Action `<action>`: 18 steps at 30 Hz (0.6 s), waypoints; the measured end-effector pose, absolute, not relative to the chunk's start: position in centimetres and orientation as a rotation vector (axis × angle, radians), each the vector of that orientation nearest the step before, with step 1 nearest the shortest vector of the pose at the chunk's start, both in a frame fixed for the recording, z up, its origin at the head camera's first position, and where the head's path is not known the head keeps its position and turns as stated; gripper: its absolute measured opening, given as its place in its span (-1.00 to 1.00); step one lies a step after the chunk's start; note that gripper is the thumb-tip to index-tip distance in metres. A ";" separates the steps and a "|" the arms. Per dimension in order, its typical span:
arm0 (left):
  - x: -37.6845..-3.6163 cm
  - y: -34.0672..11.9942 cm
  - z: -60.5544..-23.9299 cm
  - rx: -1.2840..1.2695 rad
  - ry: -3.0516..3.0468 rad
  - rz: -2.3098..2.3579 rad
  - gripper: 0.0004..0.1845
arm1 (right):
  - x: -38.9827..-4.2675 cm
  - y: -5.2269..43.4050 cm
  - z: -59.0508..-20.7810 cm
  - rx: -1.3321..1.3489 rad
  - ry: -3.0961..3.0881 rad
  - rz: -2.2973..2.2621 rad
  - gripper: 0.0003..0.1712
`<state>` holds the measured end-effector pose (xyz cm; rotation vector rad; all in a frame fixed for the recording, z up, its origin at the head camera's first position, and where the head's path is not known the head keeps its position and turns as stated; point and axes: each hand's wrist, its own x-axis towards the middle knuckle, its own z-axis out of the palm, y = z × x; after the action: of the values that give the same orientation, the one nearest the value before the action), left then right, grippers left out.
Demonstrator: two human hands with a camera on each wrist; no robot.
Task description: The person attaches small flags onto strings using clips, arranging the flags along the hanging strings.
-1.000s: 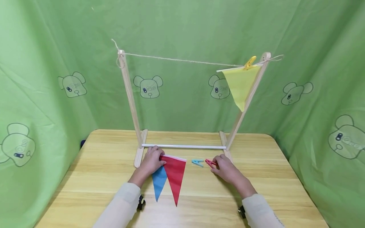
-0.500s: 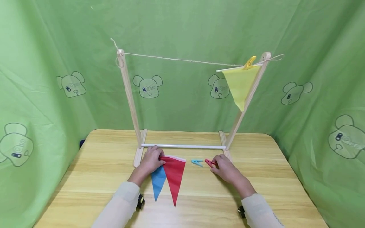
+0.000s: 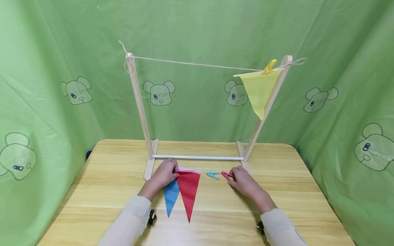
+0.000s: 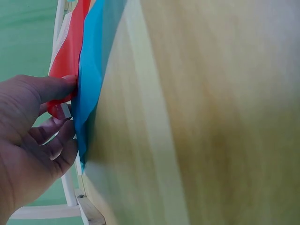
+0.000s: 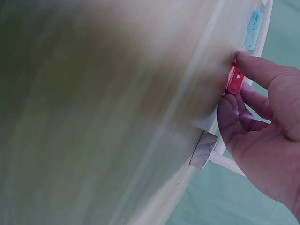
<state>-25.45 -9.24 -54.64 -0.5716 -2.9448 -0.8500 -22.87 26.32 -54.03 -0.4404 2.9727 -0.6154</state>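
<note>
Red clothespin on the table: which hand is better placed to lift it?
The right hand, probably: its fingertips already pinch the red clothespin beside the blue clothespin. The left hand is busy gripping the red flag at its corner.

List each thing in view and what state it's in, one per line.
Yellow flag: hanging, pegged to the string.
Yellow peg: clamped on the string.
Red flag: flat on the table, corner pinched by left hand.
Blue flag: lying partly under the red flag.
Blue peg: loose on the table.
Red peg: pinched by right hand.
</note>
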 end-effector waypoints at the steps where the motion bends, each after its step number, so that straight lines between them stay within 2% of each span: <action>1: -25.5 -9.2 -54.6 -0.568 -2.953 -0.867 -0.73 | -22.9 26.3 -54.0 -0.441 2.973 -0.615 -0.71; 18: -25.4 -8.7 -54.6 -0.510 -2.986 -1.066 -0.78 | -22.8 26.2 -54.0 -0.423 2.982 -0.600 -0.72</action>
<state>-25.37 -8.69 -54.63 -0.5101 -2.9864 -1.0657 -22.79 26.21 -54.03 -0.4226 2.9823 -0.6000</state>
